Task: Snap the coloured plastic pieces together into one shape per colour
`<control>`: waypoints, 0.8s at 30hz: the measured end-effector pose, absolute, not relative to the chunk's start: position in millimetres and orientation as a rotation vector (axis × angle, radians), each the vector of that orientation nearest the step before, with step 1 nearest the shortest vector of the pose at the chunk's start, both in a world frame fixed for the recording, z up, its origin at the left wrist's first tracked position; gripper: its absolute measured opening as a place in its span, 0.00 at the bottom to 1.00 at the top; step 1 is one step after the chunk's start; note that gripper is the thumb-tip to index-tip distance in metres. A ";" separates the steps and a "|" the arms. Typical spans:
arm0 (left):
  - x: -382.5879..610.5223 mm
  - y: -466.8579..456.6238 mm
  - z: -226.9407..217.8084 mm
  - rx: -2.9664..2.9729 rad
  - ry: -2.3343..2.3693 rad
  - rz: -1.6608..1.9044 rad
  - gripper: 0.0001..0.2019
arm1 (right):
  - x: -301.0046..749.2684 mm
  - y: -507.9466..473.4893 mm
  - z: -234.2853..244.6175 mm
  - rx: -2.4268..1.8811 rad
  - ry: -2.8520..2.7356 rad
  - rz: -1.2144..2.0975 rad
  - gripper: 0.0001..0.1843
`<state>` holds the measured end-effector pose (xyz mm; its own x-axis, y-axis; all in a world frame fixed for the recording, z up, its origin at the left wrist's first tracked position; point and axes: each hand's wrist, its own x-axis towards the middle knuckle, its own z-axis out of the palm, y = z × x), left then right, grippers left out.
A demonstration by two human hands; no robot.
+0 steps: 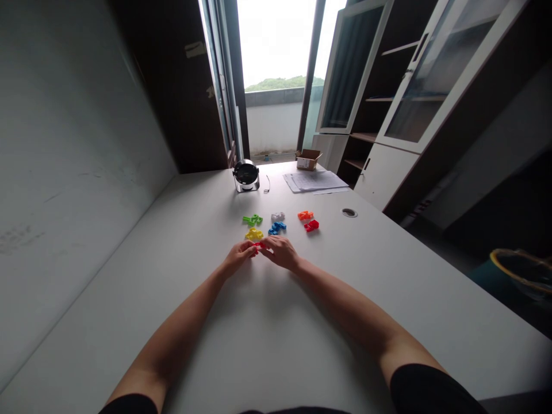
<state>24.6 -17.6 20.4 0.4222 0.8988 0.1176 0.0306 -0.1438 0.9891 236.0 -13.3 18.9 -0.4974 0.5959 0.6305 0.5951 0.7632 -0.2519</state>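
Observation:
My left hand (238, 257) and my right hand (280, 252) meet at the middle of the white desk (276, 322). Pinched between their fingertips is a small red plastic puzzle piece (257, 245), mostly hidden by my fingers. Just beyond my left hand lies a yellow piece (254, 234), with a green piece (252, 219) behind it. Ahead of my right hand are a blue piece (276, 228) and a white piece (278, 217). Farther right sit an orange piece (305, 215) and a second red piece (311, 225).
A round metal desk fan (246, 175) and a thin cable (267, 184) stand toward the far edge. Papers (314, 181) and a small cardboard box (309, 160) lie beyond them. A grommet hole (349, 213) marks the desk's right side, with a wall along the left.

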 end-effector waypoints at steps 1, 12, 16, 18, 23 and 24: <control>24.6 -17.7 20.7 1.531 0.860 0.936 0.19 | 236.1 -13.4 19.0 -0.886 -2.228 0.004 0.12; 25.0 -13.2 16.9 1.510 0.874 0.945 0.19 | 233.4 -14.3 17.5 -0.887 -2.224 0.007 0.12; 24.8 -12.1 15.1 1.515 0.904 0.958 0.18 | 232.9 -15.0 18.2 -0.875 -2.230 -0.026 0.14; 24.8 -12.2 14.9 1.517 0.915 0.961 0.18 | 232.9 -15.3 18.6 -0.865 -2.229 -0.027 0.16; 24.6 -12.5 15.4 1.584 0.890 0.939 0.20 | 232.1 -15.5 17.6 -0.831 -2.253 -0.020 0.13; 24.5 -12.3 15.1 1.594 0.887 0.928 0.20 | 232.0 -15.3 17.1 -0.830 -2.254 -0.009 0.12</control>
<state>24.5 -12.3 15.1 0.4263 0.8952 0.1301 0.0888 -0.1846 0.9788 232.0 -15.3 17.1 -0.5308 0.5614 0.6349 0.5665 0.7922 -0.2268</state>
